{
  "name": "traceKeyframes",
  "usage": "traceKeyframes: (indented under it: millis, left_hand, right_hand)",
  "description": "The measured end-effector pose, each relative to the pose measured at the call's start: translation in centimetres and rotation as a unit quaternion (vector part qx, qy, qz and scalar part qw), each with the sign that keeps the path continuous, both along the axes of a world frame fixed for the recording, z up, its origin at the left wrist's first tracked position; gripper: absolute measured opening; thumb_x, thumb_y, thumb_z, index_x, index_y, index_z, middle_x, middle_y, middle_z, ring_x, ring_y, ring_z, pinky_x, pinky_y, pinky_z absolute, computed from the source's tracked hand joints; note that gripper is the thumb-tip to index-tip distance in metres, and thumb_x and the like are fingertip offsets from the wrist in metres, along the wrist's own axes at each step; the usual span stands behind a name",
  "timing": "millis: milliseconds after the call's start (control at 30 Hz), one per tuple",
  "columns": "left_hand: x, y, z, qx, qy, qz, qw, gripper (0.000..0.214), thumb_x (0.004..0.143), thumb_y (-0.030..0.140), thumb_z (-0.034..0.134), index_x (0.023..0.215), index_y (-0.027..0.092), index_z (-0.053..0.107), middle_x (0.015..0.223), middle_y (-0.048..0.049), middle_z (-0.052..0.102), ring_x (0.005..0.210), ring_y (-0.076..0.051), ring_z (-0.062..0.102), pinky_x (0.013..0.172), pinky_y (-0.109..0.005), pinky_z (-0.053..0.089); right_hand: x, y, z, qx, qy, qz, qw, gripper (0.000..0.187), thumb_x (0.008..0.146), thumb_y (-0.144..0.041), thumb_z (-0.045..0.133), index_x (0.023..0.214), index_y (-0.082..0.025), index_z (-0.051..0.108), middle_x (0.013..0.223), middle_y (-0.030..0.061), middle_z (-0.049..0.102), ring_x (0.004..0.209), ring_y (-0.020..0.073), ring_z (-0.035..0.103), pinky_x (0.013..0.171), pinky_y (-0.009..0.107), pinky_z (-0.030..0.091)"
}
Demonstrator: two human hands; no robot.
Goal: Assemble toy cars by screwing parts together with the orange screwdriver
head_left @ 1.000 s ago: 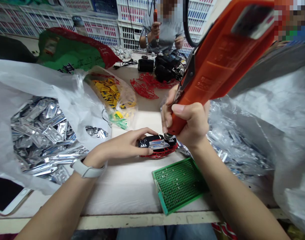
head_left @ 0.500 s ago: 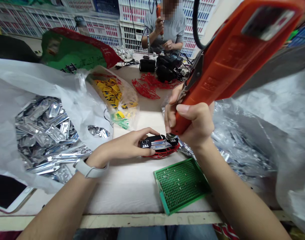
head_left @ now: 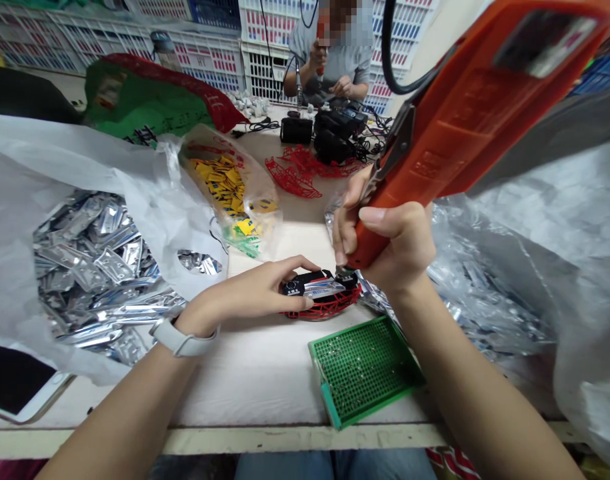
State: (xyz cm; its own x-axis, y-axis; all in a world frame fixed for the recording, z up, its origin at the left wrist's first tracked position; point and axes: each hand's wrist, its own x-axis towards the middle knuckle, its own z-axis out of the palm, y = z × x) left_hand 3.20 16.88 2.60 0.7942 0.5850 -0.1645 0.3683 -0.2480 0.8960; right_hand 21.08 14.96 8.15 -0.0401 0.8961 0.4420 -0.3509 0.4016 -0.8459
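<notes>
Right hand (head_left: pixel 399 247) partly covers the orange driver (head_left: pixel 465 127) (bit apparently hidden).

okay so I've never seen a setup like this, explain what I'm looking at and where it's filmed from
There is no machine arm here, just one person's bare hands, filmed by a camera worn on their head. The left hand holds a black-and-red part with a silvery strip against the white table. The right hand grips an orange tool, tip down at the part's right end. Nearby lie a green tray of tiny metal bits, bagged silvery pieces and yellow pieces, and a phone. Beyond, another person holds an orange tool too.
</notes>
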Motion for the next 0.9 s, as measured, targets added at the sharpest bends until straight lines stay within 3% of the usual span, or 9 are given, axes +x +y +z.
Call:
traceKeyframes:
  millis: [267, 900]
  left_hand:
    - [0.16, -0.28, 0.28, 0.013, 0.036, 0.012, 0.999, 0.055, 0.088, 0.043, 0.066, 0.135, 0.019, 0.053, 0.108, -0.0068, 0.074, 0.09, -0.022, 0.069, 0.076, -0.031, 0.05]
    - [0.43, -0.74, 0.5, 0.029, 0.039, 0.022, 0.999, 0.049, 0.088, 0.039, 0.066, 0.131, 0.018, 0.054, 0.121, -0.0092, 0.072, 0.099, -0.023, 0.068, 0.085, -0.033, 0.049]
  right_hand:
    - [0.33, 0.19, 0.28, -0.001, -0.029, 0.016, 0.999, 0.016, 0.069, -0.035, 0.069, 0.076, -0.023, 0.062, 0.042, -0.0062, 0.052, 0.031, 0.0129, 0.045, 0.031, 0.026, 0.031]
    - [0.56, 0.57, 0.11, 0.003, -0.047, 0.013, 0.999, 0.022, 0.073, -0.042, 0.072, 0.077, -0.023, 0.06, 0.043, -0.0066, 0.052, 0.031, 0.0129, 0.044, 0.032, 0.029, 0.03]
